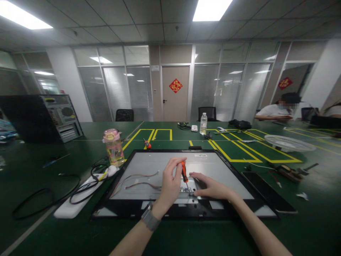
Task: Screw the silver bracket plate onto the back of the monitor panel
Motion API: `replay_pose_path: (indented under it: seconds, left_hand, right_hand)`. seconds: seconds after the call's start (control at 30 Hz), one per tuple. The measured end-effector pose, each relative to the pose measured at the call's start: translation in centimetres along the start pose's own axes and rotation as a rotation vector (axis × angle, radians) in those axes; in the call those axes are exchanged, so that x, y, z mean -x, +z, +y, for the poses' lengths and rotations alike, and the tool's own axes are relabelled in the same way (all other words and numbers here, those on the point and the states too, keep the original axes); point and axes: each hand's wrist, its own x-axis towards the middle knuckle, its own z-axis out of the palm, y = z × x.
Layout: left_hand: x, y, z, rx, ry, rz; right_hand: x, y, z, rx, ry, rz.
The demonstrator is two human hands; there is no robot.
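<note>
My left hand (170, 181), with a grey watch on its wrist, is closed round the handle of an orange and black screwdriver (184, 173). The screwdriver stands nearly upright, its tip down at a small metal bracket (190, 185) with fittings on the back of a flat display panel (226, 167). Beside the bracket, my right hand (211, 187) lies with thumb and fingers apart, its fingertips at the bracket's right edge. Thin cables (141, 184) run over the panel's left half. What exactly the tip touches is too small to tell.
Left of the panel are a white power strip (77, 199), black cables and a pink-lidded bottle (114, 147). Another screwdriver (147, 144) lies behind it. A black phone-like slab (268, 192) and a tape-measure-like tool (290, 173) lie right. A person (277, 111) sits far right.
</note>
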Motion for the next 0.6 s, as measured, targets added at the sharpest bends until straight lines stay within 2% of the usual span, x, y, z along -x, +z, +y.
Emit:
replay_pose_path:
  seconds: [0.2,0.47,0.6]
  left_hand:
    - [-0.08,-0.04,0.02,-0.026,-0.013,0.010]
    - [-0.06,-0.03,-0.32,0.099,-0.036,-0.052]
    - [-0.01,-0.01,-0.39,-0.003,-0.009,0.007]
  right_hand:
    - [0.04,0.06,0.11,-0.004,-0.008,0.006]
    - [0.02,-0.02,-0.12,0.004,-0.013,0.001]
    - [-0.11,0.09,0.23,0.005,-0.025,0.005]
